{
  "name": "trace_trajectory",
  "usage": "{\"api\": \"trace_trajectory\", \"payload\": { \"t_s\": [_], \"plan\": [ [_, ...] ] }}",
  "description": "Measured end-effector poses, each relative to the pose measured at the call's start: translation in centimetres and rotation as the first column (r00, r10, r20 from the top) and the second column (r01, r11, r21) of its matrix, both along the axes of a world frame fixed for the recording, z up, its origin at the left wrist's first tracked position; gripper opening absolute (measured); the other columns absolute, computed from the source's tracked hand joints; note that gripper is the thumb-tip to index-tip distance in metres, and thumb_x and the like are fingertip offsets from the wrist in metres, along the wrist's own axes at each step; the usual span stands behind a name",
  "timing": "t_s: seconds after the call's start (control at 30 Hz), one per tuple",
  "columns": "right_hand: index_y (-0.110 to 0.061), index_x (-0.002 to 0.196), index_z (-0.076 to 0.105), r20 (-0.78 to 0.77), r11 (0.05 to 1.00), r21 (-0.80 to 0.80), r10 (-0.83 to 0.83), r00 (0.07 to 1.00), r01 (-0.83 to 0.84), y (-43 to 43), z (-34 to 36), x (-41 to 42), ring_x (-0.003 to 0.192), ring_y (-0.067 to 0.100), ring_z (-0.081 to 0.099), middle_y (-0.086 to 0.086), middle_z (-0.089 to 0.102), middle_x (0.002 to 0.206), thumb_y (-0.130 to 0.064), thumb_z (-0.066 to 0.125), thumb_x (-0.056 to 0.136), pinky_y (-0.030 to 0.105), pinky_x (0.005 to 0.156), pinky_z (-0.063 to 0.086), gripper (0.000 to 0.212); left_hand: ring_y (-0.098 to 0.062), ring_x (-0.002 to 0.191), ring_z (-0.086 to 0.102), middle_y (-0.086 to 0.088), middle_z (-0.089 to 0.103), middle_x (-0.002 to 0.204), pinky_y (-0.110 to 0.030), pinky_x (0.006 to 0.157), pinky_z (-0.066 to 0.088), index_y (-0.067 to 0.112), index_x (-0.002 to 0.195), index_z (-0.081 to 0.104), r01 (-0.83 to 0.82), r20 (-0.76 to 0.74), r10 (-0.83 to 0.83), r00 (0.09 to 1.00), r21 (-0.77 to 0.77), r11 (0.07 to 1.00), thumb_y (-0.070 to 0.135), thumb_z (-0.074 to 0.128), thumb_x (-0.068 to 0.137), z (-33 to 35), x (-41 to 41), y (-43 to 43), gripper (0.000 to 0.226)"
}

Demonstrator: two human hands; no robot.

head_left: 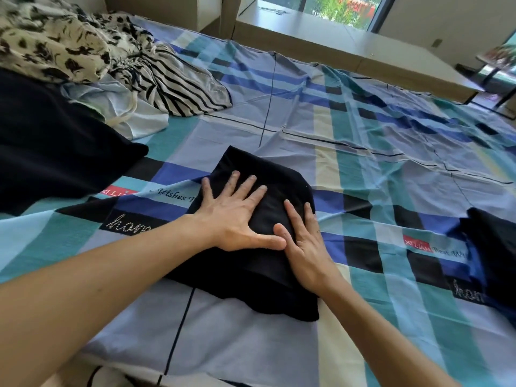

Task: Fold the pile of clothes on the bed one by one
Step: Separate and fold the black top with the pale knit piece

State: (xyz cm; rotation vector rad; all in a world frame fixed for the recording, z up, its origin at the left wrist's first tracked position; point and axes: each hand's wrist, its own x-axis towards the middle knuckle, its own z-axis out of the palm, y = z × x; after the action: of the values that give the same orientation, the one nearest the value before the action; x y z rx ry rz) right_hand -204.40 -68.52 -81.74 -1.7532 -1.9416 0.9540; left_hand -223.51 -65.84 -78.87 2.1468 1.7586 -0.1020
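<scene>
Currently both hands are pressing flat on the folded black garment (pixel 245 277), gripping nothing.
Left hand (pixel 237 219) is lying with fingers spread, right hand (pixel 305 247) with fingers straight along the garment's right side, mid-bed on the checked sheet (pixel 363 121). Risk: the near edge is rippling, so uneven lift-off could drag the fold open. The unfolded pile (pixel 69 43) is lying far left.
</scene>
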Motion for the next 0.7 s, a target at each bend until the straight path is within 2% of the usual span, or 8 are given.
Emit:
{"api": "trace_trajectory", "payload": {
  "t_s": [0.07, 0.17, 0.23, 0.3, 0.33, 0.43, 0.6, 0.7],
  "plan": [
    [-0.056, 0.153, 0.012, -0.041, 0.999, -0.014, -0.043, 0.998, 0.042, -0.3, 0.5, 0.0, 0.155, 0.012, 0.004, -0.007, -0.005, 0.168, -0.071, 0.045, 0.089, 0.035, 0.124, 0.013, 0.073, -0.028, 0.155, -0.008, 0.002, -0.007, 0.167, -0.068, 0.118, 0.010, 0.033, 0.160, 0.004, -0.222, 0.036, 0.223, 0.974, -0.026, 0.975, 0.099, 0.038, 0.063, 1.2, -0.6, -0.3, 0.122],
    [-0.051, 0.153, 0.024, -0.252, 0.990, 0.013, -0.135, 0.958, 0.143, -1.3, 1.6, 0.5, 0.142, 0.000, 0.035, -0.012, 0.033, 0.158, -0.065, 0.065, 0.082, 0.023, 0.113, 0.030, 0.083, -0.037, 0.142, 0.034, -0.012, 0.028, 0.156, -0.050, 0.113, 0.036, 0.024, 0.157, 0.020, -0.423, 0.091, 0.430, 0.898, -0.087, 0.902, 0.086, 0.050, 0.074, 2.0, -2.6, -0.5, 0.107],
    [-0.061, 0.145, 0.026, -0.458, 0.977, -0.112, -0.212, 0.863, 0.180, -1.7, 2.3, 1.1, 0.121, -0.013, 0.052, -0.022, 0.054, 0.139, -0.063, 0.077, 0.069, 0.022, 0.105, 0.043, 0.092, -0.033, 0.128, 0.052, -0.012, 0.051, 0.142, -0.042, 0.104, 0.045, 0.014, 0.144, 0.040, -0.491, 0.185, 0.517, 0.836, -0.167, 0.855, 0.082, 0.058, 0.075, 1.9, -3.7, -0.5, 0.098],
    [-0.062, 0.144, 0.024, -0.593, 0.937, -0.328, -0.305, 0.745, 0.122, -1.8, 2.8, 1.7, 0.111, -0.001, 0.066, -0.019, 0.064, 0.130, -0.059, 0.084, 0.059, 0.030, 0.100, 0.052, 0.105, -0.027, 0.108, 0.064, -0.006, 0.066, 0.122, -0.037, 0.096, 0.050, 0.016, 0.123, 0.060, -0.514, 0.349, 0.584, 0.733, -0.277, 0.812, 0.076, 0.067, 0.074, 1.7, -4.4, -0.5, 0.078],
    [-0.056, 0.144, 0.027, -0.618, 0.911, -0.406, -0.336, 0.711, 0.077, -1.7, 3.0, 2.0, 0.110, 0.007, 0.069, -0.016, 0.067, 0.127, -0.056, 0.086, 0.058, 0.034, 0.097, 0.055, 0.104, -0.026, 0.103, 0.067, -0.004, 0.070, 0.116, -0.038, 0.096, 0.052, 0.018, 0.118, 0.065, -0.504, 0.428, 0.614, 0.663, -0.351, 0.789, 0.072, 0.071, 0.073, 1.5, -4.7, -0.5, 0.070],
    [-0.030, 0.135, 0.049, -0.673, 0.866, -0.498, -0.344, 0.655, -0.057, -1.3, 3.0, 2.8, 0.108, 0.017, 0.071, -0.007, 0.072, 0.121, -0.039, 0.086, 0.072, 0.040, 0.097, 0.055, 0.074, -0.030, 0.097, 0.074, -0.008, 0.075, 0.110, -0.042, 0.093, 0.056, 0.017, 0.120, 0.069, -0.403, 0.538, 0.710, 0.454, -0.587, 0.702, 0.057, 0.082, 0.071, 1.7, -4.9, -0.8, 0.065],
    [-0.025, 0.126, 0.060, -0.690, 0.882, -0.468, -0.321, 0.648, -0.062, -0.8, 3.7, 5.6, 0.098, 0.022, 0.074, 0.004, 0.076, 0.111, -0.022, 0.086, 0.071, 0.028, 0.071, 0.059, 0.062, -0.022, 0.102, 0.074, -0.007, 0.075, 0.114, -0.035, 0.084, 0.059, 0.013, 0.112, 0.078, -0.108, 0.563, 0.787, 0.253, -0.792, 0.601, 0.047, 0.082, 0.066, 1.4, -2.4, -2.3, 0.058],
    [-0.023, 0.125, 0.063, -0.682, 0.882, -0.470, -0.334, 0.650, -0.040, -1.2, 3.7, 8.8, 0.099, 0.027, 0.074, 0.008, 0.075, 0.112, -0.028, 0.087, 0.061, 0.029, 0.071, 0.059, 0.068, -0.019, 0.106, 0.072, -0.006, 0.074, 0.117, -0.029, 0.079, 0.061, 0.019, 0.104, 0.080, -0.020, 0.604, 0.769, 0.208, -0.784, 0.621, 0.044, 0.078, 0.072, 1.3, 0.0, -2.8, 0.041]
  ]
}}
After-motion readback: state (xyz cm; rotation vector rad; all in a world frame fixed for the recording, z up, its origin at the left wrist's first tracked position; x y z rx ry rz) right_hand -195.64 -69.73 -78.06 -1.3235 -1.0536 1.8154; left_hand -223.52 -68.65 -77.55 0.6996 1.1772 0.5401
